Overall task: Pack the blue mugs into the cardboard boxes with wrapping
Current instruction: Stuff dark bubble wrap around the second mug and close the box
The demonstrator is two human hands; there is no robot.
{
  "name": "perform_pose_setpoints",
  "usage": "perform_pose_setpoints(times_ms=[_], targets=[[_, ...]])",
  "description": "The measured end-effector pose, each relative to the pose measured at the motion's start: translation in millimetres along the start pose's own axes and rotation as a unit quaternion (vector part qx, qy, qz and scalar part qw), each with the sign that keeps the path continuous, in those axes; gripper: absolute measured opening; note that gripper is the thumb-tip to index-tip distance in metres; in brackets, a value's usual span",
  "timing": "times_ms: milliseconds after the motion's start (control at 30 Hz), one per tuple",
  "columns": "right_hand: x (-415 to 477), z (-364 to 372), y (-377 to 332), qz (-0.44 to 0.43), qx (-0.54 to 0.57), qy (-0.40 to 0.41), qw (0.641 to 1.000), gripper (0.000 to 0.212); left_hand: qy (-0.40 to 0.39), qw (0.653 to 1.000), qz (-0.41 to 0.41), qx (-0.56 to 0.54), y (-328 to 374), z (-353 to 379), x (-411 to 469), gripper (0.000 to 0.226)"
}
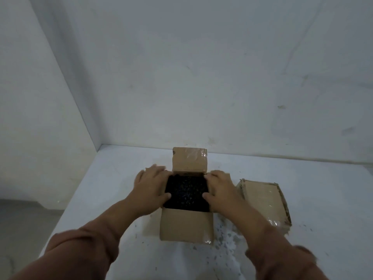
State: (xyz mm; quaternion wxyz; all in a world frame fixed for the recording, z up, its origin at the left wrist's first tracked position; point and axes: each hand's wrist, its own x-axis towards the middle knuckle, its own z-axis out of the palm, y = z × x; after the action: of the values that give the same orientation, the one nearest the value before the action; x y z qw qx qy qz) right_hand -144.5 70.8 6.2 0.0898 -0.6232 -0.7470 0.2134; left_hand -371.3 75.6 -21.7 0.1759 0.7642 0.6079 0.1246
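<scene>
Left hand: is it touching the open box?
Touching. The head view shows the left hand lying flat on the left side of the open box, thumb against the edge of the dark filling.

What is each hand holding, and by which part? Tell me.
Nothing is gripped. The left hand and right hand press flat on the open cardboard box, one on each side edge, thumbs touching the dark wrapping inside.

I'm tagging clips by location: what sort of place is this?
Probably a bare packing corner: a white tabletop against plain pale walls, an open brown cardboard box of dark filling, and a taped-shut cardboard box beside it.
</scene>
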Motion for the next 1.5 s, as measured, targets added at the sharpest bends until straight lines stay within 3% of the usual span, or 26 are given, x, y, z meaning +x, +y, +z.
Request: perform_pose_setpoints(times_ms=[67, 100, 133, 233, 267, 300, 367, 433, 467, 533, 600, 733, 833, 967, 1067, 1167, 1267, 1367, 1500], targets=[[-17, 3, 11, 0.07, 0.066, 0.096, 0.991, 0.057, 0.093, 0.985, -0.119, -0.083, -10, 1, -15, 0.073], [-24, 6, 15, 0.109, 0.103, 0.12, 0.981, 0.058, 0.114, 0.959, -0.195, -0.17, -15, 2, -23, 0.071], [-31, 9, 15, 0.145, 0.143, 0.126, 0.971, 0.061, 0.109, 0.911, -0.265, -0.296, -18, 4, -29, 0.068], [-42, 21, 17, 0.193, 0.24, 0.139, 0.941, 0.074, 0.057, 0.684, -0.334, -0.646, -26, 14, -43, 0.052], [-44, 25, 18, 0.201, 0.277, 0.149, 0.928, 0.074, 0.059, 0.641, -0.32, -0.695, -24, 16, -47, 0.044], [-44, 26, 19, 0.202, 0.32, 0.167, 0.911, 0.072, 0.071, 0.626, -0.302, -0.715, -19, 15, -51, 0.037], [-46, 22, 17, 0.2, 0.395, 0.203, 0.873, 0.063, 0.116, 0.635, -0.267, -0.716, -3, 11, -54, 0.03], [-45, 15, 14, 0.194, 0.44, 0.221, 0.849, 0.056, 0.147, 0.69, -0.237, -0.668, 13, 4, -54, 0.028], [-45, 13, 10, 0.185, 0.448, 0.216, 0.848, 0.052, 0.157, 0.734, -0.225, -0.621, 21, 1, -54, 0.027], [-45, 13, -1, 0.144, 0.413, 0.194, 0.878, 0.041, 0.173, 0.846, -0.187, -0.468, 31, -2, -54, 0.025], [-47, 16, -14, 0.093, 0.327, 0.169, 0.925, 0.037, 0.176, 0.929, -0.134, -0.297, 40, -5, -54, 0.026], [-47, 26, -27, -0.003, 0.114, 0.102, 0.988, 0.04, 0.074, 0.996, 0.0, -0.041, 42, 3, -46, 0.037], [-50, 29, -17, -0.045, 0.07, 0.076, 0.994, 0.038, 0.006, 0.998, 0.051, 0.045, 30, 4, -45, 0.039], [-54, 29, 8, -0.084, 0.031, -0.011, 0.996, 0.051, -0.059, 0.991, 0.117, 0.034, 5, 3, -48, 0.062], [-62, 34, 19, -0.119, 0.0, -0.017, 0.993, 0.047, -0.051, 0.988, 0.144, 0.011, -7, 7, -50, 0.054], [-59, 42, 26, -0.113, 0.065, 0.013, 0.991, 0.045, -0.016, 0.994, 0.083, -0.074, -6, 7, -51, 0.038], [-46, 32, 20, -0.023, 0.149, 0.068, 0.986, 0.019, 0.01, 0.992, -0.01, -0.126, 9, 3, -44, 0.012], [-32, 25, 15, 0.044, 0.192, 0.082, 0.977, 0.02, 0.074, 0.974, -0.116, -0.179, 22, 9, -35, 0.034], [-19, 20, 17, 0.137, 0.269, 0.004, 0.953, 0.027, 0.117, 0.923, -0.204, -0.303, 28, 18, -28, 0.018]])
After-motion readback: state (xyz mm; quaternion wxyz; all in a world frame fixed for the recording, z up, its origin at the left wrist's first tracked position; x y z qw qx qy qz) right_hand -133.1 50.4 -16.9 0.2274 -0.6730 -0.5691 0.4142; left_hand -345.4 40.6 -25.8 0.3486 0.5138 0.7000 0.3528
